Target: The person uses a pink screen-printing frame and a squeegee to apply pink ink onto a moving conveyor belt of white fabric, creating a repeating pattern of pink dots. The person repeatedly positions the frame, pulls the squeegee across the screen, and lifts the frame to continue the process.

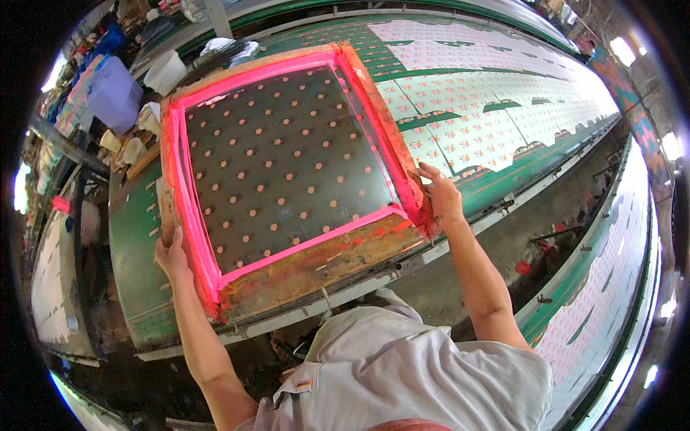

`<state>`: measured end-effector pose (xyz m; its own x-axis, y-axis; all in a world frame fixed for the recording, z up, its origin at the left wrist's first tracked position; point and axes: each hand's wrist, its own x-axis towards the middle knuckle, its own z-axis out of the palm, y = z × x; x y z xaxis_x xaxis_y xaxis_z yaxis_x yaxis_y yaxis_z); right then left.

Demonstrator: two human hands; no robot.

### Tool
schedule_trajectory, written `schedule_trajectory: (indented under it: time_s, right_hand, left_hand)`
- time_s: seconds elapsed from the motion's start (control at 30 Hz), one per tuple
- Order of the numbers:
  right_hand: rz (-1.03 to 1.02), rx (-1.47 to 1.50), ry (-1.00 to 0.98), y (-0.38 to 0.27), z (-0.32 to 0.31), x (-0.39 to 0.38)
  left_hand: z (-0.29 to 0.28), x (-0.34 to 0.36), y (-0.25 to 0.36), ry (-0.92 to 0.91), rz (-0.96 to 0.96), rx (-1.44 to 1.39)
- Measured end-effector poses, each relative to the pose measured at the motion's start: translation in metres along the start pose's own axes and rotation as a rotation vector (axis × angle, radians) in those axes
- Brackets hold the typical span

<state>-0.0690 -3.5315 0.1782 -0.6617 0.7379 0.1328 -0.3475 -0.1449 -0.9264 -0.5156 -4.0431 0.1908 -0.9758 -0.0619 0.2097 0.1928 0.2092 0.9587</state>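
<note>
Both of my hands grip a large screen-printing frame [287, 165] by its opposite sides. Its dark mesh carries rows of small pale orange dots, with bright pink tape or paint around the inner border and a stained wooden rim. My left hand [172, 258] closes on the left side near the lower corner. My right hand [440, 195] is wrapped over the right side near its lower corner, with some fingers hidden behind the wood. The frame lies over a long green printing table [140, 251]; whether it touches the surface, I cannot tell.
Printed pale fabric pieces [467, 136] cover the table to the right. Another green table [604, 287] with printed fabric runs along the right, across a narrow aisle. At the upper left stand a lilac bucket [113, 93], a white tub [165, 72] and small containers [133, 149].
</note>
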Motion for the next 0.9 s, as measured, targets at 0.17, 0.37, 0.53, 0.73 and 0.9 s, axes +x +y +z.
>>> schedule_trajectory:
  time_s: [0.17,0.37,0.53,0.73,0.9]
  right_hand:
    - [0.042,-0.025,0.035,-0.013,0.004,-0.001]
    - [0.034,-0.057,0.027,-0.016,0.003,0.0]
    - [-0.024,-0.07,0.031,-0.006,-0.007,0.003]
    - [-0.067,0.042,-0.055,-0.004,-0.015,0.005]
    - [-0.054,-0.207,-0.01,-0.016,-0.007,-0.002]
  left_hand:
    - [0.018,-0.003,-0.021,-0.071,-0.057,-0.108]
    - [0.02,-0.013,-0.034,-0.067,-0.108,-0.185]
    - [0.024,-0.017,-0.03,-0.055,-0.131,-0.089]
    - [0.028,-0.022,-0.024,-0.037,-0.079,-0.073]
    - [0.028,-0.024,-0.017,-0.064,0.006,-0.005]
